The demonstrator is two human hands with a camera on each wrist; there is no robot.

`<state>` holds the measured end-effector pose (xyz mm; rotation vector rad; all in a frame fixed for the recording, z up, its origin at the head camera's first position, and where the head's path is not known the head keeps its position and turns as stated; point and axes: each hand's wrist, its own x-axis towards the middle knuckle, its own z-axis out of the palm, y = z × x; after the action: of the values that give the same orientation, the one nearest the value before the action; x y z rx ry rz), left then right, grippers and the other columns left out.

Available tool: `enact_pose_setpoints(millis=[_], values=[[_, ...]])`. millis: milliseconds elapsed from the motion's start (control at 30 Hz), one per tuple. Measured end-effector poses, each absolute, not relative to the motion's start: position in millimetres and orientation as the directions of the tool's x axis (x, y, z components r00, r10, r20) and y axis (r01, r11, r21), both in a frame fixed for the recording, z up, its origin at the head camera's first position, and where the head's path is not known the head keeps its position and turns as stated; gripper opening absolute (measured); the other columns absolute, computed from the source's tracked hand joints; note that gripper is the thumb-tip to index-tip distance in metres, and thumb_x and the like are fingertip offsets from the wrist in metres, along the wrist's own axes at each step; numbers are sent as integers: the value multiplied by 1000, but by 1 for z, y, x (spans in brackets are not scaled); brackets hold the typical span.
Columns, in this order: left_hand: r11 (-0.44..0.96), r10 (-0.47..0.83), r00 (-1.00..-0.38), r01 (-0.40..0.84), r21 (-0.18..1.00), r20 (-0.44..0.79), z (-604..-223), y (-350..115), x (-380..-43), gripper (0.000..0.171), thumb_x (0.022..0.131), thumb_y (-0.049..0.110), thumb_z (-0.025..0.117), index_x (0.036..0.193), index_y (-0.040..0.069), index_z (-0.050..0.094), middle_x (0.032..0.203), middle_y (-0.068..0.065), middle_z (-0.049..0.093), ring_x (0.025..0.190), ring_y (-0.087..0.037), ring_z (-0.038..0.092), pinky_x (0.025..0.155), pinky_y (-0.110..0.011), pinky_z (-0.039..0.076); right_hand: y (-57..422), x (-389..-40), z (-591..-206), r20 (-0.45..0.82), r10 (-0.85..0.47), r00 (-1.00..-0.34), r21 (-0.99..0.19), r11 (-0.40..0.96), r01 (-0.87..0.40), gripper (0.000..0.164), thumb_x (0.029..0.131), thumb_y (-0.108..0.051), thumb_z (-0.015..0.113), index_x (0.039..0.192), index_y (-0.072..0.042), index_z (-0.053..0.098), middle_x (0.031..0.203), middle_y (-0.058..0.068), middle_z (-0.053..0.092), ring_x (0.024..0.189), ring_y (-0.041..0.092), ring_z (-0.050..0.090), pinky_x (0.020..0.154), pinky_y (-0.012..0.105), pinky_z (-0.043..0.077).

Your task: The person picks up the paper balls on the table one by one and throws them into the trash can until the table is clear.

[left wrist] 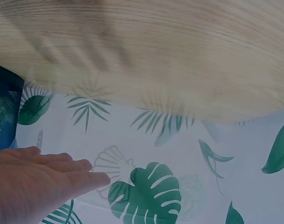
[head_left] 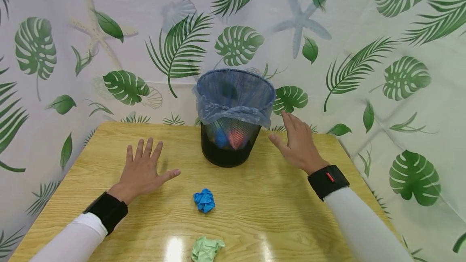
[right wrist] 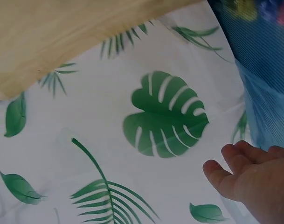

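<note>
A black mesh wastebasket (head_left: pixel 226 155) stands at the back middle of the table, lined with a blue plastic bag (head_left: pixel 236 112) folded over its rim. Blue and pink crumpled paper (head_left: pixel 236 137) shows through its mesh. My right hand (head_left: pixel 300 144) is held just to the right of the basket, fingers extended and holding nothing. To the left, my left hand (head_left: pixel 143 173) is spread palm down above the table, also holding nothing. A crumpled blue paper ball (head_left: pixel 204 201) lies between the hands, with a crumpled light green paper ball (head_left: pixel 206 249) nearer the front edge.
The wooden table (head_left: pixel 167 221) ends at the back against a white cloth backdrop (head_left: pixel 138 55) printed with green leaves, starfish and shells. That same cloth runs down both sides of the table. Each wrist wears a black strap (head_left: pixel 328 182).
</note>
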<state>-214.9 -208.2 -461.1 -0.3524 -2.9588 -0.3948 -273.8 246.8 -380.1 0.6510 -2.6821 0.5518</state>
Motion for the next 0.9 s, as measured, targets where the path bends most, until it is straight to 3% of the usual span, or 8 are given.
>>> enact_pose_setpoints(millis=[200, 433, 900], values=[[937, 214, -963, 250, 244, 165, -462, -209, -215, 110, 89, 79, 54, 161, 0, 27, 165, -32, 17, 152, -54, 9, 118, -72, -2, 259, -264, -413, 330, -367, -870, -242, 858, -454, 87, 102, -57, 52, 163, -3, 21, 163, 29, 26, 150, 49, 22, 118, 68, 11], [936, 216, -961, 254, 245, 170, -460, -208, -213, 110, 89, 78, 55, 161, 0, 28, 164, -33, 18, 152, -54, 10, 118, -72, -2, 264, -252, -440, 232, -351, -907, -210, 893, -399, 87, 101, -61, 51, 164, -8, 23, 164, 28, 23, 151, 50, 18, 119, 70, 7], [926, 227, -961, 263, 269, 158, -463, -205, -210, 109, 89, 78, 55, 161, 1, 28, 164, -33, 18, 152, -54, 8, 119, -71, -2, 269, -228, -483, 224, -340, -913, -203, 900, -385, 90, 96, -64, 59, 163, -13, 30, 163, 28, 26, 149, 53, 20, 115, 75, 9]])
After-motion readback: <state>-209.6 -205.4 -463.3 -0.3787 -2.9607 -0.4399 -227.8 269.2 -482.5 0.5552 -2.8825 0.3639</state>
